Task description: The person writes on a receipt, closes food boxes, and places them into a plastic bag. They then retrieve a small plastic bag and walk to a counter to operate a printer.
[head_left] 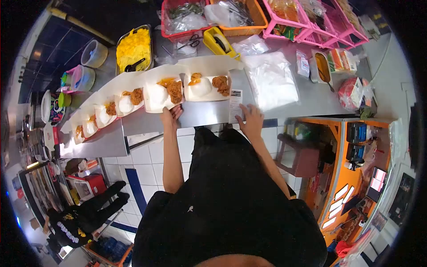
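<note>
Several open white paper food boxes stand in a row along the steel counter, each holding white rice and fried chicken. My left hand (171,114) grips the front edge of one box (153,107), with its fingers curled at the lower corner. Inside that box are a mound of rice (157,94) and fried chicken (175,91). To its right stands another open box (207,99). My right hand (252,119) rests on the counter's front edge, fingers apart, beside a printed paper slip (235,106). Just beyond it lies a stack of clear plastic bags (271,82).
Behind the boxes are a tray of yellow food (133,48), a yellow tape dispenser (219,42), scissors (192,41) and pink baskets (289,22). A metal container with a spoon (321,69) sits at right. Another person (75,222) is at lower left.
</note>
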`<action>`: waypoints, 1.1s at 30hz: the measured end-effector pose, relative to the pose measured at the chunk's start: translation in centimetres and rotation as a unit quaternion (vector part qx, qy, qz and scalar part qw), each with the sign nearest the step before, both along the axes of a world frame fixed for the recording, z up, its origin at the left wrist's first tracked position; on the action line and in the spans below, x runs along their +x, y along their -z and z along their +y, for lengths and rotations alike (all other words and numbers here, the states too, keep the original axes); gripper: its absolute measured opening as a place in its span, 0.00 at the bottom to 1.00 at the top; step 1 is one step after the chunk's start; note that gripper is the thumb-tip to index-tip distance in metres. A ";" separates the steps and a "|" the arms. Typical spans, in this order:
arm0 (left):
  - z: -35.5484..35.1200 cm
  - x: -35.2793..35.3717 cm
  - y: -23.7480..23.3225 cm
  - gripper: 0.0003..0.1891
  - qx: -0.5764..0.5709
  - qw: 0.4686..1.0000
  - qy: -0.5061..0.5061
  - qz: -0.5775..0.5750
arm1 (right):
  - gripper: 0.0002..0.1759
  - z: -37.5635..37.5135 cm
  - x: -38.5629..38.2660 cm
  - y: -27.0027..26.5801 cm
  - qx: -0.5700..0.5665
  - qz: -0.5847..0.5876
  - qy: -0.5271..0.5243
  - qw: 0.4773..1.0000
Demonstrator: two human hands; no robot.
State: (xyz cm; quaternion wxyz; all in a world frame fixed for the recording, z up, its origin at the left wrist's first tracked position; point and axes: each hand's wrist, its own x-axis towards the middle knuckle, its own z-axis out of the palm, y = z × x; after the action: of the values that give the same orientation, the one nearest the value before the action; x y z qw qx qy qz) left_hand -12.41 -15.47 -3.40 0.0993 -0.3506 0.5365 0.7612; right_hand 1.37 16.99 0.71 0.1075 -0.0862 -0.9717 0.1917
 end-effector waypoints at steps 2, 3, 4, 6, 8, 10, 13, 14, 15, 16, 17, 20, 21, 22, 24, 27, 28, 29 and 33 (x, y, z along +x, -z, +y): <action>0.2 -0.4 1.4 0.24 0.000 1.000 -0.023 0.019 | 0.28 0.3 -0.3 0.2 -0.027 -0.008 0.003 1.000; 0.4 -0.8 1.2 0.25 0.001 0.998 -0.051 0.032 | 0.28 0.4 -0.6 0.2 -0.030 -0.002 0.011 0.999; 0.4 -1.1 1.0 0.25 -0.006 0.998 -0.056 0.034 | 0.29 0.6 -0.7 0.3 -0.034 -0.011 0.016 0.999; -0.2 -2.3 1.2 0.25 -0.005 0.997 -0.056 0.045 | 0.29 1.0 -0.8 0.4 -0.041 -0.021 0.021 0.999; -1.0 -3.7 1.7 0.26 -0.003 0.996 -0.068 0.056 | 0.29 1.2 -1.3 0.7 -0.039 0.016 0.022 0.999; -0.9 -4.4 0.4 0.29 0.014 0.997 -0.063 0.045 | 0.29 1.4 -2.0 1.0 -0.055 -0.007 0.026 0.998; -0.9 -3.7 -1.2 0.36 0.092 0.995 0.013 0.041 | 0.30 1.6 -2.3 1.4 -0.062 -0.029 0.027 0.997; 1.2 -2.4 -3.8 0.33 -0.030 0.993 0.110 0.007 | 0.30 1.4 -2.4 1.5 -0.059 -0.029 0.028 0.997; 3.4 -1.5 -5.5 0.30 -0.152 0.967 0.201 -0.027 | 0.30 1.3 -2.6 1.4 -0.061 -0.025 0.031 0.997; 5.5 -1.3 -5.9 0.30 -0.153 0.967 0.201 -0.026 | 0.30 1.2 -2.8 1.2 -0.068 -0.029 0.028 0.997; 7.5 -1.0 -5.8 0.26 -0.163 0.973 0.155 0.053 | 0.30 1.2 -2.6 0.9 -0.073 -0.036 0.022 0.996; 9.7 -2.1 -4.0 0.18 -0.170 0.966 0.113 0.162 | 0.30 1.2 -2.5 -0.2 -0.041 -0.053 -0.014 0.998; 10.0 -2.9 -3.1 0.14 -0.165 0.957 0.128 0.202 | 0.30 1.1 -2.6 -0.3 -0.037 -0.052 -0.014 0.998; 9.8 -3.4 -2.4 0.11 -0.220 0.938 0.143 0.225 | 0.31 0.8 -2.6 -0.3 -0.026 -0.064 -0.021 0.997; 9.2 -3.7 -1.3 0.11 -0.220 0.942 0.145 0.209 | 0.32 0.4 -2.4 -0.3 -0.010 -0.076 -0.014 0.997; 10.1 -3.3 -2.0 0.11 -0.208 0.949 0.127 0.198 | 0.31 -1.3 -2.9 -0.5 -0.033 -0.087 -0.019 0.995; 9.8 -3.3 -1.1 0.11 -0.194 0.956 0.126 0.181 | 0.30 -2.1 -3.3 -0.6 -0.057 -0.092 -0.016 0.994; 9.1 -3.0 -0.2 0.12 -0.182 0.962 0.123 0.161 | 0.30 -3.0 -3.5 -0.7 -0.082 -0.097 -0.016 0.992; 10.1 -1.0 -1.3 0.14 -0.129 0.959 0.154 0.199 | 0.23 -4.4 -3.7 0.5 -0.104 -0.051 0.033 0.993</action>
State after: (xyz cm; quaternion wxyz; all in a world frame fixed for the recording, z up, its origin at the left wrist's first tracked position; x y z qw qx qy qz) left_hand -13.43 -5.41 -2.15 0.0605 -0.1146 0.6869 0.7151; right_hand -2.34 12.59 0.26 0.0543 -0.1384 -0.9473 0.2838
